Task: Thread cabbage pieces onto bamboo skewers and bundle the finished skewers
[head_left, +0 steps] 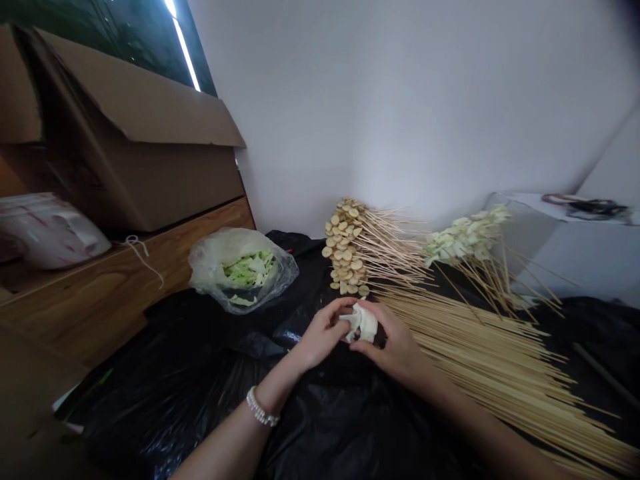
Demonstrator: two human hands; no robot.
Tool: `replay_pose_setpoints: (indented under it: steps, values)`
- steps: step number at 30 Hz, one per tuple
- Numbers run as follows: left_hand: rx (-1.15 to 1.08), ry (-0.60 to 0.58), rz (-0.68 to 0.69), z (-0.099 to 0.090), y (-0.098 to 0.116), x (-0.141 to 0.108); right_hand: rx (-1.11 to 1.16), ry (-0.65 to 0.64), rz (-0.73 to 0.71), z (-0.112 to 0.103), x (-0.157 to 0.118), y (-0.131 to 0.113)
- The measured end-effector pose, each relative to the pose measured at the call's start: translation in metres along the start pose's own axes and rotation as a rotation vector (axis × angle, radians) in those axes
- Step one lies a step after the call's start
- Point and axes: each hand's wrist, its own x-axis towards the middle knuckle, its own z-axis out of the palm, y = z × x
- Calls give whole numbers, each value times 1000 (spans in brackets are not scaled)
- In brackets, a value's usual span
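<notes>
Between my two hands, low in the middle of the view, is a pale white leafy piece (367,323), perhaps cabbage. My left hand (323,335) pinches its left side with curled fingers. On its right side, my right hand (395,339) wraps round it with thumb below and fingers above. Just beyond my hands are skewers with round yellowish slices (347,248). Long bare sticks (480,353) lie spread to the right, partly behind my right forearm. Farther right rest skewers with pale green leaf pieces (467,239).
A clear plastic bag (205,263) holding green leaf pieces sits left on black plastic sheeting (200,360). A large cardboard box (170,173) and a white container (55,230) stand on a wooden surface (120,287) at the left. A white wall rises behind.
</notes>
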Motion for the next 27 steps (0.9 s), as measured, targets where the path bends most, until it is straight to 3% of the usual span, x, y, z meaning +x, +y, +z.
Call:
replay_pose_setpoints:
  steps: [7,15,21,27]
  values:
    - [250,84,81,6,-6,0,-40,30,-89,2,-1,6]
    - [287,33,122,3,-7,-2,-88,34,-107,2,-3,1]
    - [225,-22,118,9,-4,-3,-125,54,-131,1,-4,2]
    - [23,-38,-14,8,-4,0,-150,-7,-135,1,-5,2]
